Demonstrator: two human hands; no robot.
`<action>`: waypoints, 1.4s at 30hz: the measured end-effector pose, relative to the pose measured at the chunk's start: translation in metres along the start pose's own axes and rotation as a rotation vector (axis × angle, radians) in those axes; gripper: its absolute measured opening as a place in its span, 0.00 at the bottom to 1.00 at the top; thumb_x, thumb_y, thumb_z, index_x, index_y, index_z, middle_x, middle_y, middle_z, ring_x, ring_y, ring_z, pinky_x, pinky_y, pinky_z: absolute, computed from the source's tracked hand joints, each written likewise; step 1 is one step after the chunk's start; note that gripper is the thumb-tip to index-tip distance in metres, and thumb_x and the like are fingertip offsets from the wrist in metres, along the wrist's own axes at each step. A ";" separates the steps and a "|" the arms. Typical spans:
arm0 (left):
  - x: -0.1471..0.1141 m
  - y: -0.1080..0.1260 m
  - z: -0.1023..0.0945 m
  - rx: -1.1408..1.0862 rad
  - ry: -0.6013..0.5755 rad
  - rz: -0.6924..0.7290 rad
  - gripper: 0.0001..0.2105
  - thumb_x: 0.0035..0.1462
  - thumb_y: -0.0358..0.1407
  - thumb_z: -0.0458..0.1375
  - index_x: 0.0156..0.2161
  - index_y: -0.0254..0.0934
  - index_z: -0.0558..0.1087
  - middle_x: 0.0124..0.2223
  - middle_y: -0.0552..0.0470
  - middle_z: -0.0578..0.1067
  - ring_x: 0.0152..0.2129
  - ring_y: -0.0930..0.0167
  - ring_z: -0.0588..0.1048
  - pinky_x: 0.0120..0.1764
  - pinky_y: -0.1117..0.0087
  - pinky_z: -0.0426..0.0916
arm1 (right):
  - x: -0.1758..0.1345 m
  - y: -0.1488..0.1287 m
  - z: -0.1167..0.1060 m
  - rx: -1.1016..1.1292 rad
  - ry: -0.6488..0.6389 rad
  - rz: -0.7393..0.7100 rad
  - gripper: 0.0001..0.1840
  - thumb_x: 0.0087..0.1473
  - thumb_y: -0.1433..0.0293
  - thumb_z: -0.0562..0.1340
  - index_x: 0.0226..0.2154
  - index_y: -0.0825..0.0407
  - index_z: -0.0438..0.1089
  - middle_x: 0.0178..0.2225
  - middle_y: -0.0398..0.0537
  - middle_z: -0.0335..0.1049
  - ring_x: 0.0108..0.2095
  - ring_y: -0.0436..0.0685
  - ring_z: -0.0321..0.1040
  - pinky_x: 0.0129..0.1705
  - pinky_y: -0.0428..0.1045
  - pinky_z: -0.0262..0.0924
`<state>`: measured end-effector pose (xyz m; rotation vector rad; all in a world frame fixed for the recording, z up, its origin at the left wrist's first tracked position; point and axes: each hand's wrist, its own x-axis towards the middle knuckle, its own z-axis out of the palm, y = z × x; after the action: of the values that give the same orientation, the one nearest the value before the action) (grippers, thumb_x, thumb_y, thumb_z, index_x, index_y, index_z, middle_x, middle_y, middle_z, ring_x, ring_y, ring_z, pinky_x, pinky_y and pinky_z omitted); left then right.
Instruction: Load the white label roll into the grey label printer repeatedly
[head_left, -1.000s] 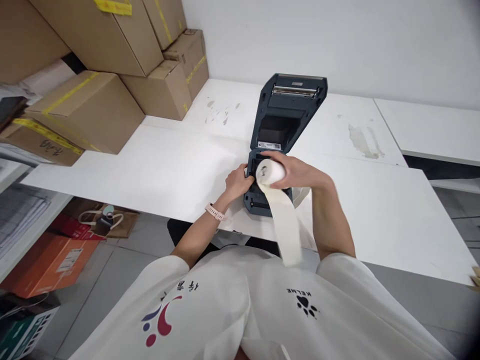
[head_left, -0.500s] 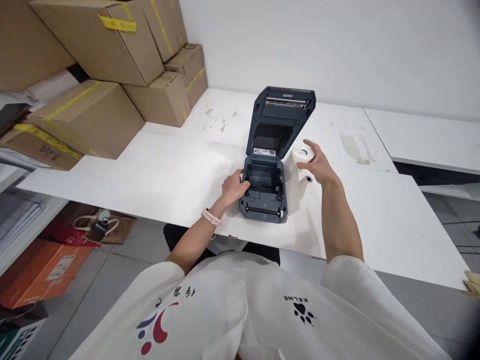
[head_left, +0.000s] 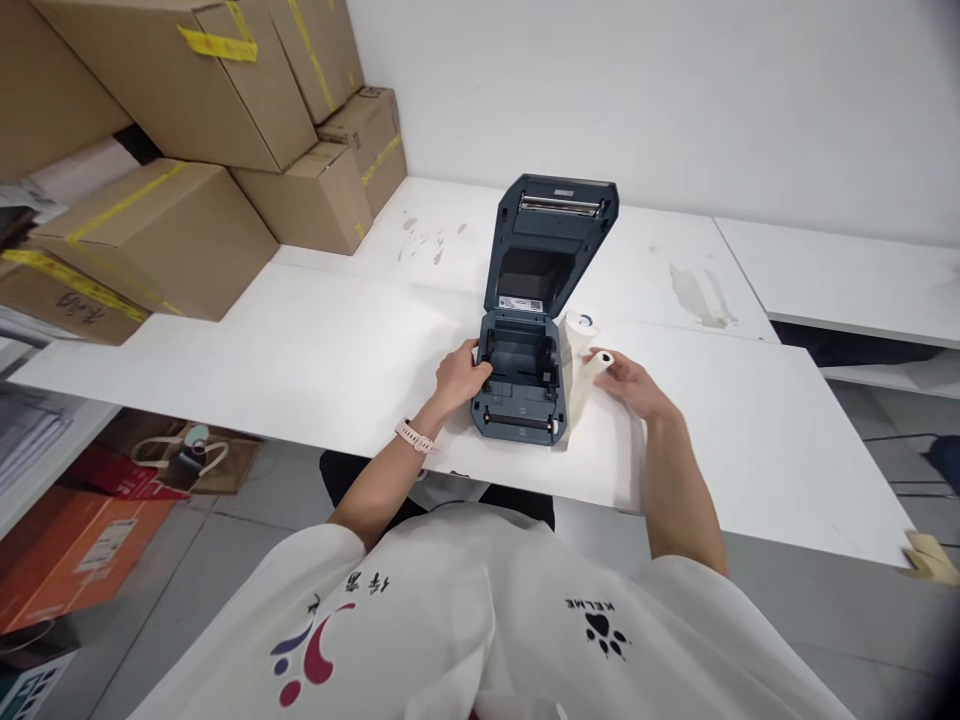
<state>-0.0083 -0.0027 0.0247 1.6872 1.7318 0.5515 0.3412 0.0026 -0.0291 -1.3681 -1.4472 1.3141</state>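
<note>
A dark label printer [head_left: 517, 425] lies on the white table with its lid [head_left: 551, 245] raised and its paper bay bare. My left hand [head_left: 459, 375] grips the printer's left side, thumb over the rim and fingers against the outer wall. Just right of the printer, a thicker white paper roll [head_left: 580, 328] stands close to its side. In front of that is a thinner paper roll [head_left: 598, 366] with a dark hole at its end. My right hand [head_left: 634, 388] has its fingers around the right side of the thinner roll; some fingertips are hidden behind it.
Taped cardboard boxes [head_left: 150, 230] are stacked on the table's left. A white wall [head_left: 637, 100] rises behind. The table's front edge [head_left: 457, 472] runs close to my body. On the floor at left sit an orange box [head_left: 82, 560] and a bag.
My right hand has left the thicker roll, coming down and toward me to the thinner one. Both rolls now sit nearer the printer. My left hand stays on the printer.
</note>
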 end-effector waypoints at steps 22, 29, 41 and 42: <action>-0.004 -0.009 0.006 -0.124 0.001 -0.010 0.27 0.56 0.40 0.53 0.62 0.43 0.66 0.39 0.49 0.78 0.36 0.64 0.75 0.36 0.67 0.65 | 0.008 -0.126 0.146 -1.131 -0.254 -0.412 0.20 0.61 0.70 0.56 0.55 0.55 0.69 0.52 0.59 0.72 0.51 0.68 0.70 0.48 0.60 0.67; -0.002 -0.017 0.011 -0.299 -0.037 -0.002 0.31 0.55 0.47 0.55 0.64 0.43 0.63 0.56 0.42 0.71 0.46 0.60 0.73 0.42 0.64 0.67 | -0.049 -0.102 0.140 -0.794 -0.157 -0.606 0.14 0.65 0.69 0.54 0.47 0.49 0.74 0.54 0.52 0.72 0.52 0.64 0.68 0.50 0.61 0.68; 0.002 -0.020 0.020 -0.545 -0.063 0.031 0.30 0.53 0.43 0.58 0.62 0.41 0.65 0.55 0.46 0.75 0.45 0.62 0.74 0.45 0.64 0.68 | -0.069 -0.087 0.162 -0.845 -0.002 -0.635 0.13 0.66 0.72 0.52 0.46 0.51 0.71 0.56 0.55 0.72 0.59 0.64 0.67 0.59 0.64 0.64; 0.002 -0.020 0.020 -0.552 -0.060 0.030 0.30 0.53 0.43 0.59 0.61 0.41 0.65 0.54 0.46 0.75 0.45 0.63 0.74 0.45 0.65 0.68 | -0.070 -0.086 0.165 -0.846 0.025 -0.635 0.13 0.66 0.72 0.52 0.45 0.51 0.71 0.56 0.56 0.73 0.59 0.64 0.67 0.58 0.64 0.65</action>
<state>-0.0080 -0.0049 -0.0037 1.3183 1.3488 0.8882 0.1743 -0.0884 0.0294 -1.2009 -2.2970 0.2604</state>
